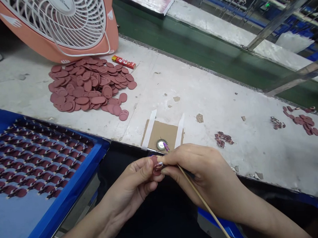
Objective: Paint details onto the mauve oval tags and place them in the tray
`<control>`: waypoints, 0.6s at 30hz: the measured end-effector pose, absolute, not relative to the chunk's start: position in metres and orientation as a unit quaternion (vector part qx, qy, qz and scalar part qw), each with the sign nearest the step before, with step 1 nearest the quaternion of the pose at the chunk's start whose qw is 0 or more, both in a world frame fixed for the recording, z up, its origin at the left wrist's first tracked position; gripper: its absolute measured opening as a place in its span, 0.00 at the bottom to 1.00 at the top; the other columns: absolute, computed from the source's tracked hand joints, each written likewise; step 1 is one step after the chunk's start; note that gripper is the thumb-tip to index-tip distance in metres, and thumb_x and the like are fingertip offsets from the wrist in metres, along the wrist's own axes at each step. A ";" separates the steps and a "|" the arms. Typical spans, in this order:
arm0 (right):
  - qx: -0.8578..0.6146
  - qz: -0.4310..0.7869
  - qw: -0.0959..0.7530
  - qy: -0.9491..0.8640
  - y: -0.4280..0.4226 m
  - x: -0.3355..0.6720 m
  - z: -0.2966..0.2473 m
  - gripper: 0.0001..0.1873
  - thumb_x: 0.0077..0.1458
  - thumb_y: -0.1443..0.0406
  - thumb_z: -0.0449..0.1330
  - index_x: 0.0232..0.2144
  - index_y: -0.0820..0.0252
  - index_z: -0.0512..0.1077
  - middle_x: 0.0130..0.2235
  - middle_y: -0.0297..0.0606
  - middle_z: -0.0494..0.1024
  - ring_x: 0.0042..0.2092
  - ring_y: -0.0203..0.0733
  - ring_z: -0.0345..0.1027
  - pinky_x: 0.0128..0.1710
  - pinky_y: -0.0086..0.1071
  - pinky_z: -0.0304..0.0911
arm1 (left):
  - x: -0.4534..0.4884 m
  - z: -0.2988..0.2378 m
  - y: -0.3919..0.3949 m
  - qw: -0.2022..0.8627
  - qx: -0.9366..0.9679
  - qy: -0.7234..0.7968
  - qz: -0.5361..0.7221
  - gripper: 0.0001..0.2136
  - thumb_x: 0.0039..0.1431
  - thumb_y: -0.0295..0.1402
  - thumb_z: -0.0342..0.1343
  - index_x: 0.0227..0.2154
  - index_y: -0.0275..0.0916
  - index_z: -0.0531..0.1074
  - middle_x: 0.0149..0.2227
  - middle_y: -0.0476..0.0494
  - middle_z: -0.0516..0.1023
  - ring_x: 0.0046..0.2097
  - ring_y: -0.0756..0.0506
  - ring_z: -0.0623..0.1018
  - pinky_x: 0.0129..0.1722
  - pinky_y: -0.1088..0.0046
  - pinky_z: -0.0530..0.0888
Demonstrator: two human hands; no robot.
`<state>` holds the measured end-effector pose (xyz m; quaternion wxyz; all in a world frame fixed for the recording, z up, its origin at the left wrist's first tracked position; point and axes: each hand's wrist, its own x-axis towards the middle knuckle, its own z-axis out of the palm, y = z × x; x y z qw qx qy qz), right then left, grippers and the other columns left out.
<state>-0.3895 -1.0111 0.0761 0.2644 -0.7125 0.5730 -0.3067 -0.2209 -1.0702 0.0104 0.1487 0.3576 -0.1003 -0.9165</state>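
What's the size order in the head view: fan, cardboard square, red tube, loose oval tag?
1. fan
2. cardboard square
3. red tube and loose oval tag: too close to rank; the tube looks longer, the tag wider.

Light is bright, flat and even, and seems to fall from overhead. The pale tabletop [213, 95] carries a mild sheen, and shadows stay soft, as beneath the fan [74, 54]. Wide-angle distortion bows the tabletop's far edge and tilts the metal frame [278, 19] at upper right, which is smeared with blur. The left hand [132, 185] and right hand [203, 175] look slightly soft.
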 end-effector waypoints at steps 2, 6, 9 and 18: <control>-0.711 -0.307 0.268 0.572 -1.012 -0.390 0.075 0.07 0.62 0.73 0.57 0.39 0.60 0.73 0.36 0.33 0.79 0.38 0.36 0.74 0.39 0.27 0.67 | -0.221 0.010 -1.071 0.149 0.358 -0.103 -0.916 0.13 0.38 0.34 0.76 0.25 0.36 0.80 0.22 0.51 0.79 0.24 0.56 0.76 0.24 0.90 0.75; -0.713 -0.302 0.270 0.572 -1.013 -0.389 0.074 0.07 0.62 0.73 0.57 0.39 0.61 0.73 0.35 0.33 0.79 0.38 0.36 0.74 0.38 0.27 0.66 | -0.221 0.010 -1.071 0.150 0.360 -0.105 -0.915 0.12 0.38 0.34 0.76 0.25 0.36 0.81 0.22 0.51 0.79 0.24 0.56 0.76 0.25 0.90 0.76; -0.713 -0.303 0.272 0.571 -1.013 -0.389 0.074 0.08 0.62 0.73 0.56 0.40 0.62 0.74 0.36 0.34 0.79 0.38 0.37 0.74 0.39 0.27 0.66 | -0.221 0.008 -1.071 0.151 0.366 -0.106 -0.912 0.12 0.39 0.33 0.76 0.25 0.36 0.81 0.22 0.50 0.79 0.24 0.56 0.76 0.25 0.89 0.76; -0.716 -0.300 0.267 0.571 -1.015 -0.388 0.073 0.07 0.62 0.73 0.57 0.40 0.64 0.74 0.35 0.37 0.78 0.36 0.37 0.73 0.38 0.28 0.67 | -0.219 0.010 -1.072 0.158 0.360 -0.102 -0.914 0.10 0.40 0.32 0.75 0.26 0.35 0.81 0.22 0.50 0.79 0.24 0.56 0.76 0.24 0.89 0.75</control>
